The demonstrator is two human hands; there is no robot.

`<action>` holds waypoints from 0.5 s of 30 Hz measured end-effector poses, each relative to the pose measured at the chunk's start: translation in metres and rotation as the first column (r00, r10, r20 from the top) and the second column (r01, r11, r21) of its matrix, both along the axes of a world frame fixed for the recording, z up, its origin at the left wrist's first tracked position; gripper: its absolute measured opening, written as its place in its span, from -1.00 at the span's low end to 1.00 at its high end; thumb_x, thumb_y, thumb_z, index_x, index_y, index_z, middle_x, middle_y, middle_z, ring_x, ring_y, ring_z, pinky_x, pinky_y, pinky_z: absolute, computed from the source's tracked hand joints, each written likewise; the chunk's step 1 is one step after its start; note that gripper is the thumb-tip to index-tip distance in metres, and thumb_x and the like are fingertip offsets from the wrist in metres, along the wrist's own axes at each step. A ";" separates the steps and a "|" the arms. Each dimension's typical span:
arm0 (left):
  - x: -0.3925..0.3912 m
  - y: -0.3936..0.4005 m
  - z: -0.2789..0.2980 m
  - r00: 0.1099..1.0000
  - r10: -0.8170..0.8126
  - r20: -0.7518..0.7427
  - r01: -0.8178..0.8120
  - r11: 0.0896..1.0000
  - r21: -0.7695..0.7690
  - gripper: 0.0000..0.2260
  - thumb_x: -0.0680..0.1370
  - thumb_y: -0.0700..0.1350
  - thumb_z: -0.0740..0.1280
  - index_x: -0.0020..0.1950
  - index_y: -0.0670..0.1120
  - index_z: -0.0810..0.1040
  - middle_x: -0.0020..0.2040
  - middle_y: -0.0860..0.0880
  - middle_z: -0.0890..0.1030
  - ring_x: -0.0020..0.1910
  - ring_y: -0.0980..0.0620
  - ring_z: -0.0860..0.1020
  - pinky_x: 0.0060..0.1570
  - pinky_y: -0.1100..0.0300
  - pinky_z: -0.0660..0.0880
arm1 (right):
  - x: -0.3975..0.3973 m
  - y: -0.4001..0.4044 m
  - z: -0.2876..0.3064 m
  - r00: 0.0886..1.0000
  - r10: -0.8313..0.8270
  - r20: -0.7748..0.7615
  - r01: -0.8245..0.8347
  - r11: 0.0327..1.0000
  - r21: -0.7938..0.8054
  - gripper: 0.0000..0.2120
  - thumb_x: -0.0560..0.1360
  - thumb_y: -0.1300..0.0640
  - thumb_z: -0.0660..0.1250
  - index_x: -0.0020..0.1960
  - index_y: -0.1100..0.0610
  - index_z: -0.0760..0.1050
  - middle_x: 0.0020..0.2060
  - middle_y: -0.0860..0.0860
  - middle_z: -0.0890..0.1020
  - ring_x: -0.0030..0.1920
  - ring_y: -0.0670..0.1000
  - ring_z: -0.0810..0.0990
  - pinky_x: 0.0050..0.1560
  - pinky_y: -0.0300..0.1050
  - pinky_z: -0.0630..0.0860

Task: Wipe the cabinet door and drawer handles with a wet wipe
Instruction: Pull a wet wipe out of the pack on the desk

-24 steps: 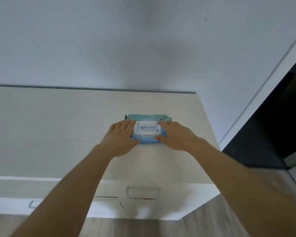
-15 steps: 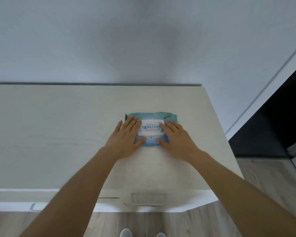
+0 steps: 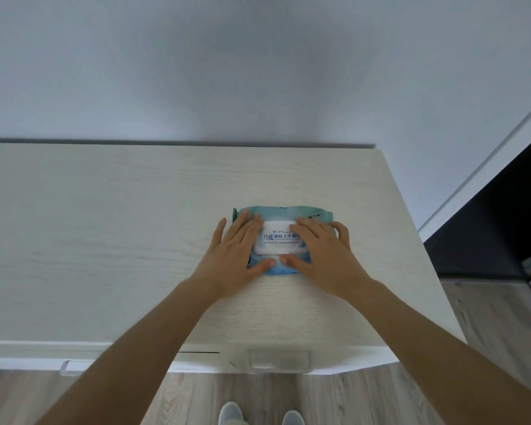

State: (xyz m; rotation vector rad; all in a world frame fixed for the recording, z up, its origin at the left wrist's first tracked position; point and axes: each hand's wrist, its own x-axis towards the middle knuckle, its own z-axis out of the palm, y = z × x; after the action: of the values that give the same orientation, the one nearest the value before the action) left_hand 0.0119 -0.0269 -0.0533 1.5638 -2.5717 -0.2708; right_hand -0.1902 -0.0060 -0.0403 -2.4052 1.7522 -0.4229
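A blue-green pack of wet wipes (image 3: 281, 213) with a closed white lid (image 3: 278, 240) lies flat on the pale wooden cabinet top (image 3: 105, 240), right of centre. My left hand (image 3: 232, 262) rests flat on the pack's left side, thumb at its front edge. My right hand (image 3: 324, 256) lies flat over the right side, thumb at the lid's front. Below the front edge, a drawer handle (image 3: 278, 358) shows at the right and another handle (image 3: 66, 365) at the left.
A grey-white wall (image 3: 258, 72) rises behind the cabinet. To the right is a white door frame (image 3: 485, 176) and a dark opening (image 3: 503, 216). Wood-look floor (image 3: 380, 400) lies below, with the toes of my shoes (image 3: 261, 414) visible.
The view has tilted downward, so the cabinet top sits lower and my shoes appear. Both hands have spread flatter over the pack, covering more of its sides. The pack has not moved.
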 end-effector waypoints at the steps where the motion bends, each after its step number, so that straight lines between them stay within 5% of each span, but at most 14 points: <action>1: -0.001 0.001 -0.002 0.999 0.016 -0.038 -0.016 1.000 0.017 -0.15 0.38 0.41 -0.17 0.55 -0.04 -0.13 0.55 0.06 -0.09 0.41 0.29 -0.38 0.41 0.17 -0.40 | 0.000 -0.002 -0.002 1.000 -0.007 0.000 0.007 1.000 -0.014 -0.44 0.49 -0.23 0.22 0.37 0.05 0.34 0.38 -0.03 0.37 0.39 -0.06 0.28 0.37 -0.10 -0.08; 8: -0.003 0.004 -0.008 0.993 0.065 -0.096 -0.063 0.998 0.025 -0.18 0.38 0.41 -0.19 0.51 0.01 -0.28 0.48 0.15 -0.23 0.41 0.29 -0.37 0.43 0.09 -0.39 | -0.003 -0.015 0.002 0.988 0.100 -0.118 -0.115 0.984 -0.133 -0.48 0.46 -0.19 0.07 0.02 0.16 0.62 -0.05 0.05 0.69 -0.09 0.05 0.66 0.01 -0.04 0.54; 11: -0.003 0.006 -0.010 0.982 0.070 -0.174 -0.071 0.997 0.002 -0.20 0.43 0.39 -0.09 0.50 0.03 -0.35 0.49 0.14 -0.23 0.46 0.24 -0.27 0.47 0.01 -0.28 | 0.001 -0.025 0.012 0.994 0.054 0.094 -0.044 0.994 -0.102 -0.49 0.58 -0.15 -0.04 -0.01 0.12 0.60 -0.18 0.01 0.68 -0.23 0.05 0.62 -0.14 -0.08 0.54; 15: -0.004 0.003 -0.007 0.988 -0.017 -0.156 -0.011 0.984 -0.180 -0.21 0.51 0.31 0.04 0.53 -0.01 -0.30 0.55 -0.03 -0.13 0.52 0.01 -0.13 0.48 -0.05 -0.20 | 0.010 -0.053 0.019 0.938 -0.145 0.313 0.140 0.989 0.040 -0.66 0.64 0.00 0.03 0.31 0.05 0.43 0.06 0.04 0.58 0.04 0.03 0.54 0.08 -0.10 0.49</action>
State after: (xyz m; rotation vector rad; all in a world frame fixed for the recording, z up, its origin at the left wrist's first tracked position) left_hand 0.0082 -0.0243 -0.0598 1.4156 -2.4042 -0.1495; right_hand -0.1802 -0.0586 -0.0215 -2.0639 1.7770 -0.7610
